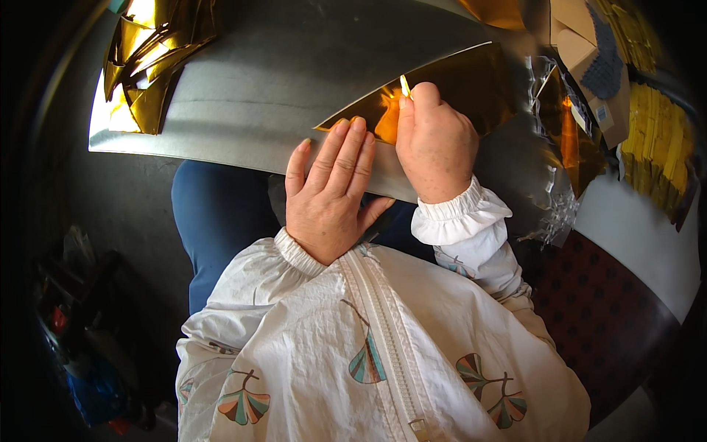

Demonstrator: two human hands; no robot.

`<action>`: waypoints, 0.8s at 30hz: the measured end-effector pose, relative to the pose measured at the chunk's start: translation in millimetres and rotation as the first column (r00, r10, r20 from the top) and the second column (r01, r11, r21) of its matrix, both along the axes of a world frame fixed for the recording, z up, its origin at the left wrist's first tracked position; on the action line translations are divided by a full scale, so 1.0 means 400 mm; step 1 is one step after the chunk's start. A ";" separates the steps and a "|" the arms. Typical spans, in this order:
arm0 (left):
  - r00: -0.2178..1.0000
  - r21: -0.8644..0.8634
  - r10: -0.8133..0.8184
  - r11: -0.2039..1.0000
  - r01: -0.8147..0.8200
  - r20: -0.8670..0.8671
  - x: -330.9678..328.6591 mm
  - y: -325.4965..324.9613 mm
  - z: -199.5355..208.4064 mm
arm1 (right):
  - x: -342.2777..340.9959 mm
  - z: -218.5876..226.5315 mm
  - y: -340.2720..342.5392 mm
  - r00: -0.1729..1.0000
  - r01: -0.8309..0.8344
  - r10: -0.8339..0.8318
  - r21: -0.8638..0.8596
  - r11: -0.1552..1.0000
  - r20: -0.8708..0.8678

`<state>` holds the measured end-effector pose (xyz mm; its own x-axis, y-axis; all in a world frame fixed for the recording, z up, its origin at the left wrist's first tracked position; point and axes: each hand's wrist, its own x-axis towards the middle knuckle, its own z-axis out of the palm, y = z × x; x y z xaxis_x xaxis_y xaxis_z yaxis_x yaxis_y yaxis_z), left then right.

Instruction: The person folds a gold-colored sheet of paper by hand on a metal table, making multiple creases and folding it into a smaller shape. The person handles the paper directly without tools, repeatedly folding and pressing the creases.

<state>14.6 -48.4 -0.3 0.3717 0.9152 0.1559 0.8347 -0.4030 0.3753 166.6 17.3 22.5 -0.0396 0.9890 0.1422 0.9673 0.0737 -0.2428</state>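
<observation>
A gold foil sheet (464, 88) with a curved far edge lies on the grey metal-like tabletop (294, 66) in front of me. My left hand (328, 177) is flat, fingers stretched out, its fingertips resting on the sheet's near left corner. Closed in a fist over the sheet's near part is my right hand (436, 140). A narrow, bright pale-yellow tip (405, 85) sticks up beside its thumb; whether it is a small tool or a lit fold of foil I cannot tell. The right palm and curled fingers are hidden.
Folded gold foil pieces (151, 66) are heaped at the table's far left. At the right lie crumpled clear plastic wrap (556, 199), an open cardboard box (574, 29) and bundles of yellow strips (655, 151). A dark red patterned seat (596, 317) stands to my right.
</observation>
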 end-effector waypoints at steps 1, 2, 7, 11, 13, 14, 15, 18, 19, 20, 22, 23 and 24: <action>1.000 0.005 0.005 1.000 -0.005 0.007 0.001 0.000 0.000 | -0.001 0.000 0.000 1.000 0.000 0.000 -0.002 1.000 0.021; 1.000 0.008 -0.001 1.000 0.001 -0.007 0.000 0.001 0.001 | -0.001 -0.002 0.000 0.999 -0.004 0.003 0.007 1.000 0.044; 1.000 0.027 -0.006 1.000 0.006 0.004 -0.001 0.004 0.002 | -0.004 -0.009 -0.002 0.997 -0.015 0.013 0.032 0.999 0.078; 0.998 0.111 0.027 0.994 -0.020 -0.060 0.014 0.006 -0.001 | -0.004 -0.013 -0.010 0.996 0.008 -0.015 0.078 0.997 0.089; 0.996 0.136 0.041 0.990 -0.030 -0.080 0.018 0.004 -0.002 | 0.004 -0.017 -0.018 0.996 0.044 -0.052 0.116 0.992 0.073; 0.997 0.127 0.040 0.991 -0.031 -0.071 0.018 0.003 -0.003 | 0.012 -0.021 -0.022 0.995 0.069 -0.078 0.138 0.988 0.060; 0.997 0.121 0.038 0.992 -0.030 -0.063 0.018 0.002 -0.004 | 0.023 -0.026 -0.027 0.994 0.092 -0.101 0.158 0.983 0.048; 0.998 0.117 0.029 0.993 -0.023 -0.048 0.019 0.001 -0.008 | 0.069 -0.044 -0.041 0.987 0.132 -0.147 0.205 0.970 0.061; 0.998 0.118 0.024 0.993 -0.018 -0.053 0.018 0.001 -0.009 | 0.088 -0.048 -0.044 0.982 0.152 -0.172 0.222 0.963 0.077; 0.998 0.116 0.021 0.993 -0.014 -0.059 0.018 0.002 -0.009 | 0.107 -0.048 -0.047 0.978 0.167 -0.188 0.199 0.966 0.095; 0.998 0.121 0.004 0.993 0.003 -0.058 0.016 0.001 -0.008 | 0.140 -0.041 -0.054 0.967 0.182 -0.213 0.200 0.963 0.142; 0.998 0.119 -0.004 0.993 0.011 -0.062 0.014 0.001 -0.007 | 0.162 -0.027 -0.056 0.960 0.200 -0.226 0.159 0.967 0.167; 0.998 0.131 -0.005 0.991 0.013 -0.059 0.012 0.001 -0.006 | 0.175 -0.013 -0.061 0.939 0.245 -0.267 0.124 0.962 0.215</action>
